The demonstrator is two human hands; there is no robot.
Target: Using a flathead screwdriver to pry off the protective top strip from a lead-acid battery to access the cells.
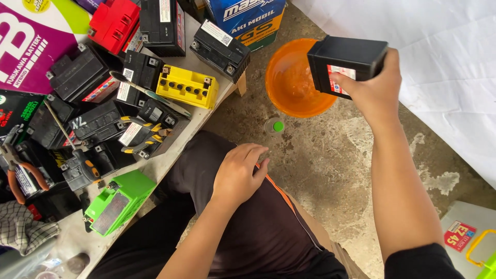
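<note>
My right hand (376,89) grips a small black battery (345,58) and holds it tipped over an orange plastic basin (289,82) that stands on the concrete floor. My left hand (238,173) rests flat on my left knee, fingers together, holding nothing. A small bottle with a green cap (275,125) stands on the floor just in front of the basin, between my knee and the basin.
A low wooden table (170,155) at the left carries several small batteries: black ones, a yellow one (186,87), a red one (113,23), a green one (120,200). Pliers with orange handles (18,173) and a screwdriver lie there too. White cloth (444,67) hangs at right.
</note>
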